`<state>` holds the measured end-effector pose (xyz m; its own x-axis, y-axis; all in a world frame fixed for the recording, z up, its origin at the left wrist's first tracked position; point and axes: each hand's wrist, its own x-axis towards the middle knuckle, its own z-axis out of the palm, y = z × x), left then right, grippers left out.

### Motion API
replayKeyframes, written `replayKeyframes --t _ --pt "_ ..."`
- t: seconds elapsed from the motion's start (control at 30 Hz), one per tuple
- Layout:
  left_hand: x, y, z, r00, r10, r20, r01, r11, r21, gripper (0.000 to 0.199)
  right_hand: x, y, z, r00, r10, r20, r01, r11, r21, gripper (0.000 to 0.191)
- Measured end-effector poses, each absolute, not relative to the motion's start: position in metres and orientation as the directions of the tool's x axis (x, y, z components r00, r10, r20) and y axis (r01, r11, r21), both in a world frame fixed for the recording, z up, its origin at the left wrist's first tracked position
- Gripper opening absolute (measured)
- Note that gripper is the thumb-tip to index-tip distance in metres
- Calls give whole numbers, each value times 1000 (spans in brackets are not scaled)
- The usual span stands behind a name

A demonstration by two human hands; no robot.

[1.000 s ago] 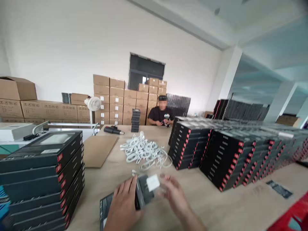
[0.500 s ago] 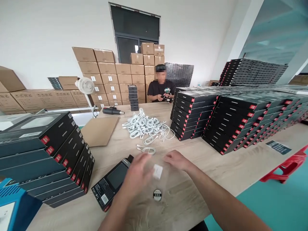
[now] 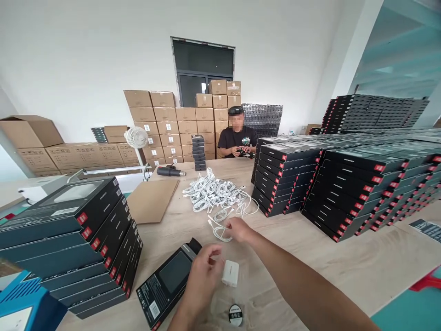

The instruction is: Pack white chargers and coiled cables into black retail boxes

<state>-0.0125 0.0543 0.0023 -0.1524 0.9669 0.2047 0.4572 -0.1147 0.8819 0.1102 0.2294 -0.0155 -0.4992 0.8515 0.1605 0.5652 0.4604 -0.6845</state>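
Note:
My right hand (image 3: 238, 230) is at the nearest coil of white cable (image 3: 219, 233), its fingers closed on the coil's right side. My left hand (image 3: 206, 270) is beside a clear plastic bag (image 3: 220, 301), fingers curved and slightly blurred, thumb apart, with nothing visible between them. A white charger block (image 3: 230, 273) lies at the bag, just right of the left hand. Lower on the bag is a round black-and-white sticker (image 3: 235, 315). Left of that hand lies a black box (image 3: 165, 285) with its far end flap raised; the hand hides part of its right side.
A heap of white cables (image 3: 213, 191) lies mid-table. Stacked black boxes stand at left (image 3: 103, 239) and right (image 3: 289, 179). A cardboard sheet (image 3: 151, 202), a heat gun (image 3: 170, 171) and a small box stack (image 3: 199, 154) lie farther back. A co-worker (image 3: 237, 138) sits opposite.
My right hand has moved forward onto the nearest cable coil. My left hand stays near the charger block, its fingers more curled. The view has tilted up and shifted left.

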Motion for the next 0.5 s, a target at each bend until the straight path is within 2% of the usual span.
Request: replayKeyframes --t 0.07,0.13,0.23,0.33,0.4,0.5 --pt "-17 63 6 -291 946 143 354 -32 935 40 118 218 -16 -467 869 162 493 408 -768 28" --pt "-19 74 12 -360 927 102 289 7 957 49 123 202 -14 -453 878 154 417 361 -834 29" --pt "-18 88 23 -321 938 135 269 -46 962 43 125 178 -6 -484 864 141 213 273 -938 37" --pt "-18 93 25 -280 941 192 210 -135 968 34 127 163 5 -548 828 120 -59 104 -993 46" --pt "-19 93 21 -238 958 157 116 -132 984 34 129 160 11 -600 793 105 -120 41 -992 47" --pt "-21 88 13 -190 977 99 12 -99 995 35 134 162 12 -634 765 109 -130 34 -991 45"
